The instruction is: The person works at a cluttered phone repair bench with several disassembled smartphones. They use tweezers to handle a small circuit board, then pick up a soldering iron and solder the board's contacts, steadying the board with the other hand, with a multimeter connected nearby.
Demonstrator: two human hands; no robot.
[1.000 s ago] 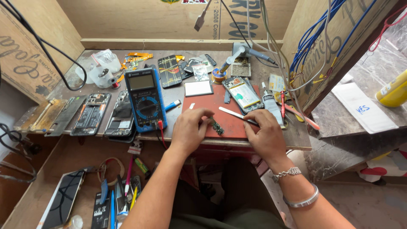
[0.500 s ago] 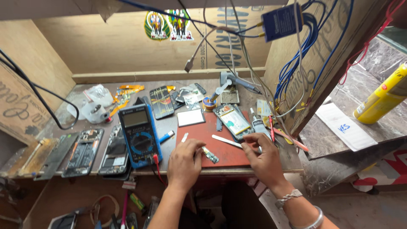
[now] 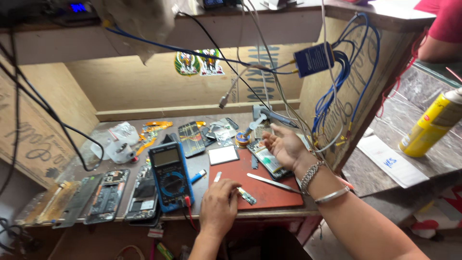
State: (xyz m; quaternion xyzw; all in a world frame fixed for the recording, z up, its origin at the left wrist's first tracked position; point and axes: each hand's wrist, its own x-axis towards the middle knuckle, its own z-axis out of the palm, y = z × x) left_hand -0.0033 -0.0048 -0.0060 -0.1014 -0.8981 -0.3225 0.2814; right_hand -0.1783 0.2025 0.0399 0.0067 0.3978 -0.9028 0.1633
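My left hand lies palm down on the left edge of a red work mat. Its fingertips reach a small green circuit board and it grips nothing. My right hand is lifted above an opened phone at the back of the mat, with its fingers loosely apart and empty, close to a blue solder reel. Metal tweezers lie loose on the mat between my two hands. A blue multimeter stands just left of my left hand.
Several dismantled phones and a metal frame line the bench's left front. Cables and a blue box hang over the back. A yellow spray can stands on the right counter, near another person's red sleeve.
My right hand has let go of the tweezers, which now lie on the mat, and has risen toward the back of the bench. The view has tilted upward. My left hand stays by the small board.
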